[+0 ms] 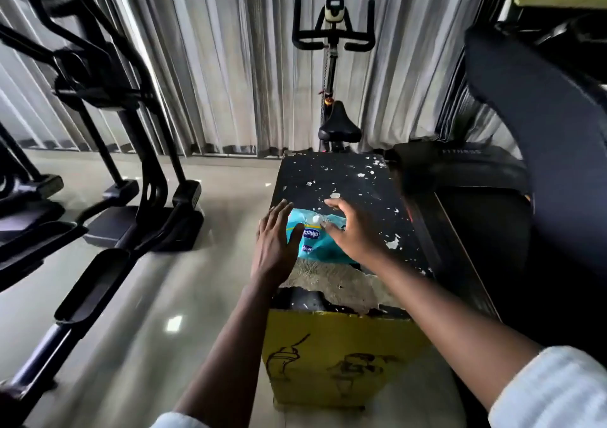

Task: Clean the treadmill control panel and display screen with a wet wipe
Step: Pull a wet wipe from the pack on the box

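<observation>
Blue wipes pack [312,247] — flat (label up), on black-topped box [354,178]

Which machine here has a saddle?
The bike behind the box, by the curtain; the ellipticals at left have foot pedals, the treadmill at right only a belt.

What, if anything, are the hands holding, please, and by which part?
Nothing is lifted: the wet wipe pack lies on the box, the left hand flat against its left edge, the right hand over its right side; a grip cannot be told.
</observation>
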Demonstrator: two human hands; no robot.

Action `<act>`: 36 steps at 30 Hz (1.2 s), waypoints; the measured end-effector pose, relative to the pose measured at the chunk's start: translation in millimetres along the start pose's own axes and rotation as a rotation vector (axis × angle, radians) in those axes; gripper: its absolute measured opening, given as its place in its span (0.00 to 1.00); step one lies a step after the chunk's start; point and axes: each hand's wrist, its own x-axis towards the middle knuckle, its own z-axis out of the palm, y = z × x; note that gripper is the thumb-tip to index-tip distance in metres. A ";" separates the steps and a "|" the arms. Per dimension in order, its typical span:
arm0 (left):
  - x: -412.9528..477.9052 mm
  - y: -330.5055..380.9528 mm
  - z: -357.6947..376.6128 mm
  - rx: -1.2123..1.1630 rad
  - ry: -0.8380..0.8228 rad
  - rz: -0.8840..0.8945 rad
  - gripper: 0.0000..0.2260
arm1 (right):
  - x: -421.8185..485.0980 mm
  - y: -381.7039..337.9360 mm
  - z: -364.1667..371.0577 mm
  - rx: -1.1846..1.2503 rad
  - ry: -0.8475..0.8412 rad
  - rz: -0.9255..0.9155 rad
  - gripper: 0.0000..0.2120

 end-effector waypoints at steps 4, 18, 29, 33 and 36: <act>10.9 -10.0 27.7 0.025 0.001 -0.075 0.25 | 15.2 13.9 7.8 -0.066 -0.003 -0.069 0.22; 14.9 -18.8 44.9 0.131 -0.046 -0.117 0.27 | 20.8 47.2 39.2 -0.010 0.065 -0.125 0.15; 15.9 -17.0 46.0 0.164 -0.033 -0.122 0.27 | 36.8 28.2 34.3 -0.149 -0.010 0.055 0.12; 16.6 -17.3 46.8 0.178 -0.037 -0.131 0.28 | 39.7 15.8 40.1 -0.230 0.100 0.030 0.07; 15.7 -17.0 46.7 0.188 -0.035 -0.134 0.28 | 32.5 13.8 48.0 -0.159 0.231 -0.035 0.08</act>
